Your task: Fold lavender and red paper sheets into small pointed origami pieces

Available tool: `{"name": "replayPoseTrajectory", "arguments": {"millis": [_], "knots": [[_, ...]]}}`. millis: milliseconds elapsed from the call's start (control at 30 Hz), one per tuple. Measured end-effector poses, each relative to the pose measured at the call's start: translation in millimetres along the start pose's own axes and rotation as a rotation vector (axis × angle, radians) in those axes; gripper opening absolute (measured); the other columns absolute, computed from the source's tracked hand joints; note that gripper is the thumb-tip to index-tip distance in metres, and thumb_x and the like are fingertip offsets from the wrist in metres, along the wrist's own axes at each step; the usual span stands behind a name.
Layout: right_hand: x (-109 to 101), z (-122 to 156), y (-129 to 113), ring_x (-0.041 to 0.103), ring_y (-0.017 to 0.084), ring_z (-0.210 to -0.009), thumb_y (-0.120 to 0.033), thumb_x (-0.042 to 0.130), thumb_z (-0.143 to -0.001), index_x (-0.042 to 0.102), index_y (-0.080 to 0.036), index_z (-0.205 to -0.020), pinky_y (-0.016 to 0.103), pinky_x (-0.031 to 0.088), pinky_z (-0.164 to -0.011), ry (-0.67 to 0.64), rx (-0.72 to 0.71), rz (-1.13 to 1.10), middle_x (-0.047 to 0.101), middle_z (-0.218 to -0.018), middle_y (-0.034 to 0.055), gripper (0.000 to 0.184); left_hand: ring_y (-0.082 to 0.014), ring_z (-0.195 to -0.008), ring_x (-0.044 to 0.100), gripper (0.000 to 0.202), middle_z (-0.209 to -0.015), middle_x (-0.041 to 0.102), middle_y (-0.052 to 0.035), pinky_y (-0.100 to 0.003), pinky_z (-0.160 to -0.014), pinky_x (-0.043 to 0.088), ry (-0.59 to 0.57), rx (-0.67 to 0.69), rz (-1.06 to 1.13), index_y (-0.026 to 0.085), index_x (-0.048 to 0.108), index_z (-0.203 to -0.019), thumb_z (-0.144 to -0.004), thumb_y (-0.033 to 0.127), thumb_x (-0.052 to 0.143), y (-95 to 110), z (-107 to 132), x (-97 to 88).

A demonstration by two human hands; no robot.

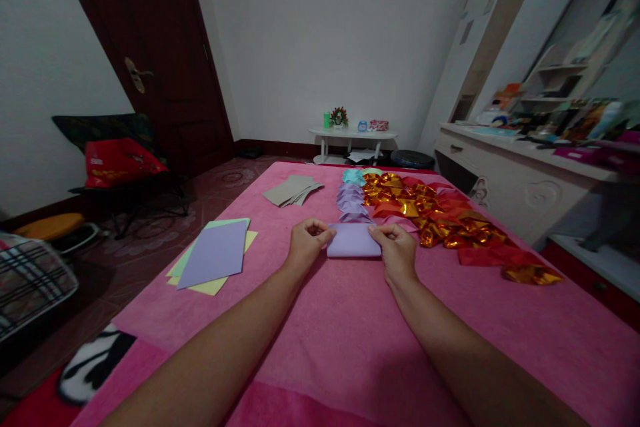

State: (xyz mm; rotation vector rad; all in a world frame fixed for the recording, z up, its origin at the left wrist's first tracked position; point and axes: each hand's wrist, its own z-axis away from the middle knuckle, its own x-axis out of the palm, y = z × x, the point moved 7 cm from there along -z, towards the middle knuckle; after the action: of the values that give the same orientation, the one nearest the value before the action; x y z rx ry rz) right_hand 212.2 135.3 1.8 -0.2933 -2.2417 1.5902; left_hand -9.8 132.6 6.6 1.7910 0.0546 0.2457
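Note:
Between my two hands is a folded sheet of purple paper [354,241], its fold line running along the near side. My left hand [309,240] pinches its left edge with thumb and fingers. At the upper right corner, my right hand [397,248] grips the same sheet. Just beyond it lies a column of folded purple paper pieces [350,197], with a turquoise one [354,177] at the far end. Shiny gold folded pieces [400,200] and red ones [483,257] spread out to the right.
Left of my hands rests a stack of purple, green and yellow sheets [215,253]. Grey sheets [293,190] lie farther back on the pink cloth [320,333]. A white side table [353,133] stands by the wall, a cluttered dresser [505,160] at right.

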Motion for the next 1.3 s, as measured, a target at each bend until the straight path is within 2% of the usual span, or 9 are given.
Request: {"name": "replayPoseTrajectory", "arguments": {"millis": [267,533,800,1133,1300], "knots": [[-1.2,-2.1,0.9,0.053,0.015,-0.055,-0.037,0.074,-0.058,0.062,-0.02,-0.058,0.027,0.038,-0.052,-0.003,-0.066,0.161,0.06,-0.056,-0.0021,0.021,-0.0075,-0.045,0.048,0.034,-0.055,0.056,0.0045,-0.019,-0.044,0.037,0.008,-0.02,0.023,0.013,0.059,-0.075,-0.053,0.031,0.078,-2.1,0.1,-0.5],[-1.2,-2.0,1.2,0.054,0.017,-0.054,-0.04,0.072,-0.057,0.063,-0.023,-0.056,0.028,0.039,-0.052,-0.022,-0.092,0.288,0.062,-0.054,-0.0016,0.02,-0.0066,-0.048,0.048,0.023,-0.056,0.054,0.0047,-0.018,-0.047,0.037,-0.002,0.024,-0.019,0.012,0.062,-0.072,-0.055,0.022,0.073,-2.3,0.5,0.7],[2.1,-3.0,0.4,0.055,0.017,-0.054,-0.037,0.072,-0.057,0.06,-0.023,-0.053,0.028,0.04,-0.053,-0.035,-0.089,0.306,0.062,-0.052,-0.0019,0.019,-0.0091,-0.049,0.052,0.034,-0.055,0.056,0.005,-0.019,-0.049,0.04,0.019,0.064,-0.135,0.014,0.062,-0.09,-0.057,0.018,0.069,-1.9,0.4,-2.4],[5.8,-2.5,-4.8,0.054,0.017,-0.053,-0.034,0.072,-0.054,0.059,-0.024,-0.05,0.027,0.041,-0.052,-0.076,-0.101,0.352,0.061,-0.05,-0.0016,0.017,-0.0081,-0.048,0.046,0.026,-0.054,0.053,0.0052,-0.018,-0.048,0.035,0.001,0.124,-0.315,0.016,0.067,-0.083,-0.057,0.015,0.062,1.4,3.3,-2.1],[6.0,-3.2,-3.9,0.054,0.017,-0.053,-0.031,0.072,-0.054,0.059,-0.024,-0.049,0.027,0.041,-0.053,-0.082,-0.097,0.369,0.062,-0.051,-0.0015,0.016,-0.01,-0.051,0.049,0.025,-0.057,0.055,0.0034,-0.019,-0.05,0.035,-0.024,0.165,-0.433,0.017,0.069,-0.082,-0.059,0.014,0.06,5.3,5.0,0.7]]}}
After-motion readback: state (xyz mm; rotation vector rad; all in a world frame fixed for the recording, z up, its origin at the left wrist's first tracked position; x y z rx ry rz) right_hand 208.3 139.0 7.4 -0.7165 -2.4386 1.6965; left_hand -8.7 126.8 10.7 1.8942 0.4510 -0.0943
